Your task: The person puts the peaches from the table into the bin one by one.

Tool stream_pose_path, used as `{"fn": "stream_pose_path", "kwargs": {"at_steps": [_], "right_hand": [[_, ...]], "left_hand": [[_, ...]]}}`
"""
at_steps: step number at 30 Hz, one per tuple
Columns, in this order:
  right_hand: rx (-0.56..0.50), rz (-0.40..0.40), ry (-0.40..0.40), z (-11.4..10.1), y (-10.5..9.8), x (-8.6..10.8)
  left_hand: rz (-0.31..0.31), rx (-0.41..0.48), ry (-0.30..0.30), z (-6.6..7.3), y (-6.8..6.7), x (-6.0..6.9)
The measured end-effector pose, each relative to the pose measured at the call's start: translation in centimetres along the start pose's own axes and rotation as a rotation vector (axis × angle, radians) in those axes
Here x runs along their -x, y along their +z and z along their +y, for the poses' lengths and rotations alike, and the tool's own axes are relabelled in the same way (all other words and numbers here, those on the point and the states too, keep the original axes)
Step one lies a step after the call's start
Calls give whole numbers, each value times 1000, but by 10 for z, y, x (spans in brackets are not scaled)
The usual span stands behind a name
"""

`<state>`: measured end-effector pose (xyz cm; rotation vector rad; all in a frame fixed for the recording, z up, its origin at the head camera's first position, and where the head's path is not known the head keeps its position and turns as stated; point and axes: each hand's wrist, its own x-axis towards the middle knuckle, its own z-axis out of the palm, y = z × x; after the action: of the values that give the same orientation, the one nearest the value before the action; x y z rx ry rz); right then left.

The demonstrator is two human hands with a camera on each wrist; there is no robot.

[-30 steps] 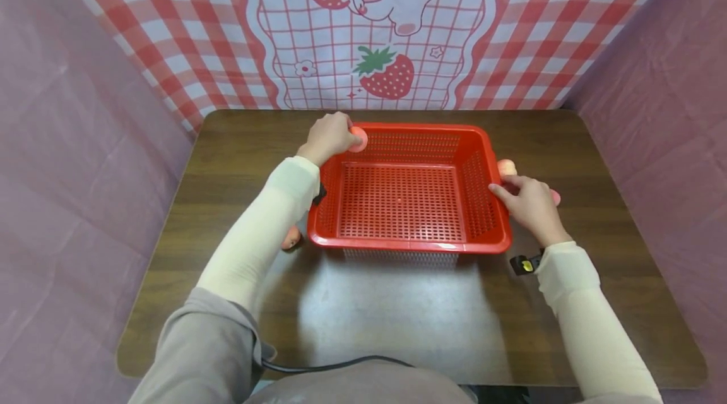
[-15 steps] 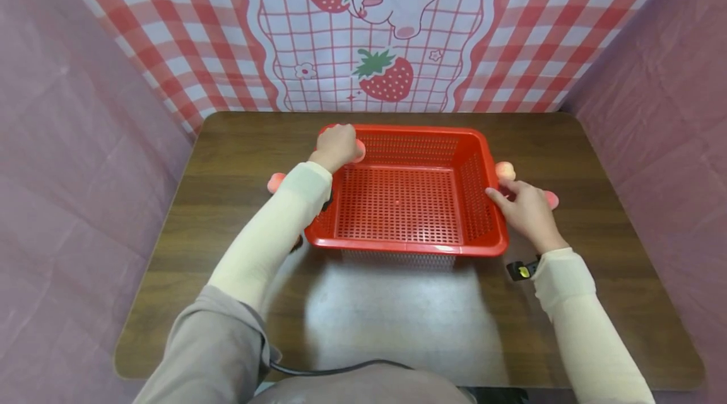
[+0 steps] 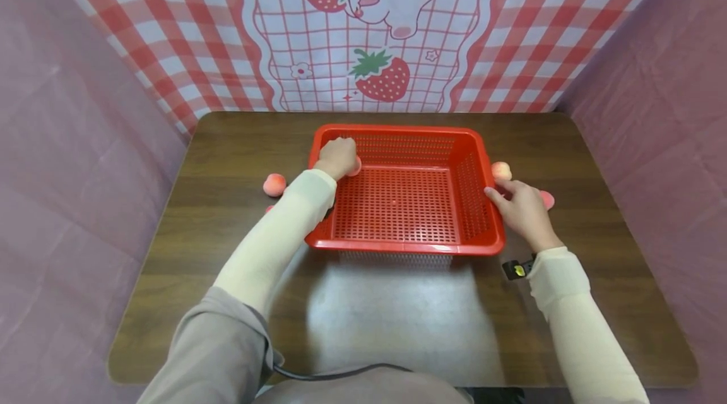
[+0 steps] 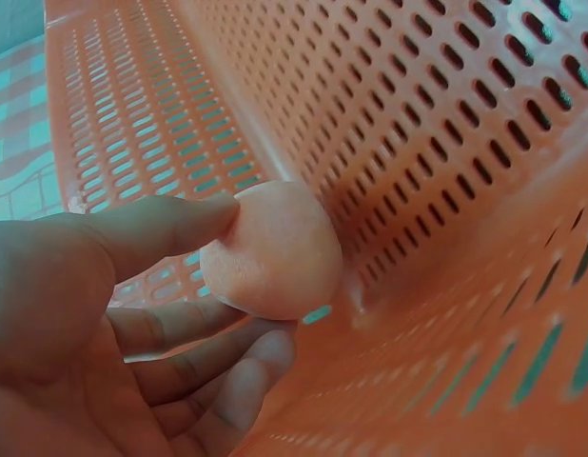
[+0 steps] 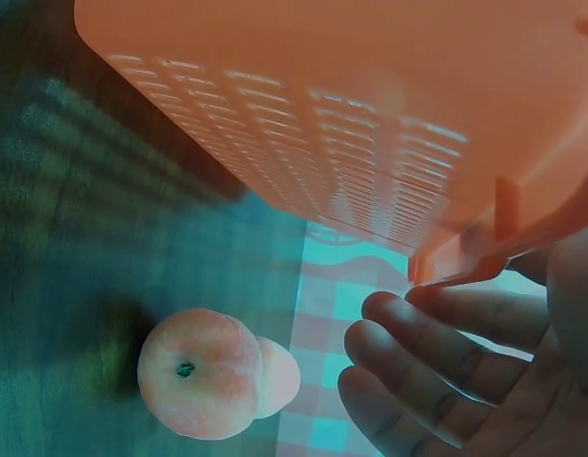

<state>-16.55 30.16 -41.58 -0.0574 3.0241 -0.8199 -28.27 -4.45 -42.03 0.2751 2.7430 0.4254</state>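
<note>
In the head view, the left hand (image 3: 337, 158) holds a peach (image 3: 357, 167) inside the far-left part of the red plastic basket (image 3: 406, 248), whose long axis runs left to right. In the left wrist view its grip is narrowed to the peach's width, thumb opposite fingers. In the right wrist view the right hand (image 5: 475, 367) lightly grips the rim, two loose peaches (image 5: 199, 374) well apart from its fingers.

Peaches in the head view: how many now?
5: one peach in the left grip, inside the red basket; mostly visible peach and mostly hidden peach left of it; yellower peach and pinker peach by the right grip. More may be hidden.
</note>
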Motion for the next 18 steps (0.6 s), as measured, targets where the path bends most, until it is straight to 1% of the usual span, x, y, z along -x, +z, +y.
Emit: {"fn": "stream_pose_path", "kwargs": {"at_steps": [3,6,11,15,18], "right_hand": [[-12,1,6,0,1,-1],[-16,20,1,1,2,-1],[-32,48,12,2,5,1],[-44,67,24,2,8,1],[-48,80,36,2,9,2]], "left_hand": [[26,-24,-1,0,4,1],[42,-58,1,1,6,0],[25,-62,-9,2,7,0],[9,-34,-20,3,6,1],[7,-23,-16,3,5,1]]}}
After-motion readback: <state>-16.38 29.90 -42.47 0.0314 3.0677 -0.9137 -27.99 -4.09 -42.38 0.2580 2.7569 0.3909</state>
